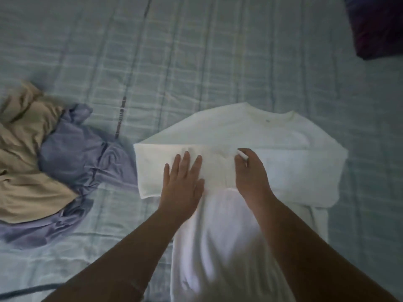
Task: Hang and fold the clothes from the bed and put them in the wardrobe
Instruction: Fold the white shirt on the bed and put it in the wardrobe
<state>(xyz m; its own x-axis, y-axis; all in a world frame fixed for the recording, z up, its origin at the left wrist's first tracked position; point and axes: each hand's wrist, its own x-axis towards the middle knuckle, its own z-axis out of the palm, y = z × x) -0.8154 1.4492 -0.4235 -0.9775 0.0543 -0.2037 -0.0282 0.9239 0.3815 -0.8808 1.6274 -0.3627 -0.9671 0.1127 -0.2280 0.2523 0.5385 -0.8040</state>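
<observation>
A white long-sleeved sweater [272, 136] lies flat on the bed, neck away from me, with both sleeves folded across its chest. My left hand [185, 179] presses flat on the folded left sleeve, fingers straight and spread. My right hand [250, 173] pinches the cuff end of the right sleeve where it lies over the middle of the chest. A crumpled lilac garment [82, 158] and a beige garment [26, 149] sit in a heap at the left of the bed.
The bed is covered by a pale blue-green checked quilt [196, 51]. A dark purple cushion or bag [377, 25] sits at the far right corner. The wardrobe is out of view.
</observation>
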